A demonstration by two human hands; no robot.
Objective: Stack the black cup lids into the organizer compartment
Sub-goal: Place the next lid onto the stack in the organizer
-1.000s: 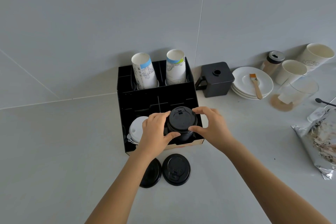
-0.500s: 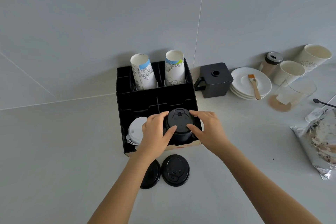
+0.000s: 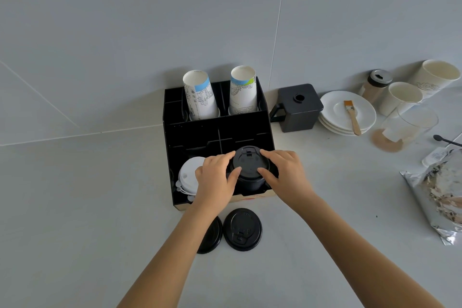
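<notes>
A black organizer (image 3: 197,132) stands against the wall. In its front right compartment sits a stack of black lids (image 3: 250,170). My left hand (image 3: 216,180) presses the stack's left side with thumb and fingers on the top lid. My right hand (image 3: 287,175) holds the stack's right side the same way. Two more black lids lie on the counter in front of the organizer: one in full view (image 3: 243,229), one (image 3: 212,236) partly hidden under my left forearm. White lids (image 3: 188,176) fill the front left compartment.
Two printed paper cups (image 3: 200,95) stand upside down in the organizer's back row. To the right are a black square pot (image 3: 297,107), stacked white plates (image 3: 347,112) with a brush, paper cups (image 3: 400,97), a glass (image 3: 410,125) and a foil bag (image 3: 440,195).
Both hands have pushed the black lid stack lower into the front right compartment. The fingers have shifted further onto the top lid.
</notes>
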